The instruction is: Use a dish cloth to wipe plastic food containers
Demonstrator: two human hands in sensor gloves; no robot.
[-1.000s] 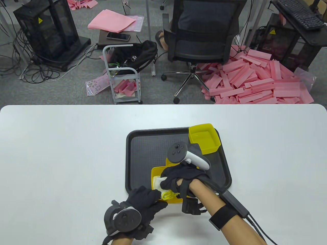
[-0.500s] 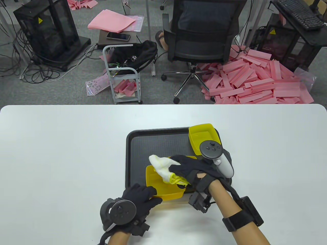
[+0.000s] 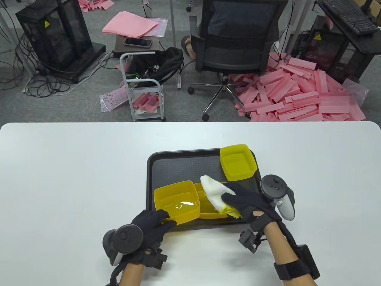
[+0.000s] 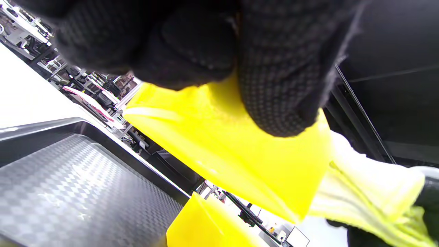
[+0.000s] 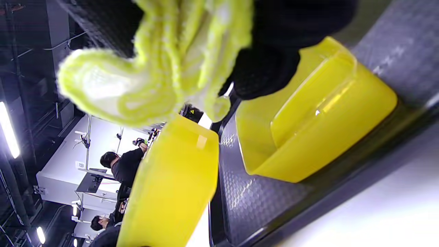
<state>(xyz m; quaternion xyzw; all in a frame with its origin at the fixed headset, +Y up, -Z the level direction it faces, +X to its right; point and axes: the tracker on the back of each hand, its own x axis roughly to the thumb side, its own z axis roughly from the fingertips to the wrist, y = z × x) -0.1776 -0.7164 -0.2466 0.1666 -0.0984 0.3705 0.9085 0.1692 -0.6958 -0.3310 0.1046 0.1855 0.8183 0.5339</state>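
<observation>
Fingers of the left hand are pinching the near rim of a yellow box seemingly just above the tray, so it should steady it while the right hand, gripping the cloth, is wiping

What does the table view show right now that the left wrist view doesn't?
Only the table view shows the third yellow container at the tray's far right corner, the whole black tray, and the right hand holding the dish cloth. Only the left wrist view shows the left hand's fingertips on the container wall close up. Both show the gripped yellow container and the cloth.
</observation>
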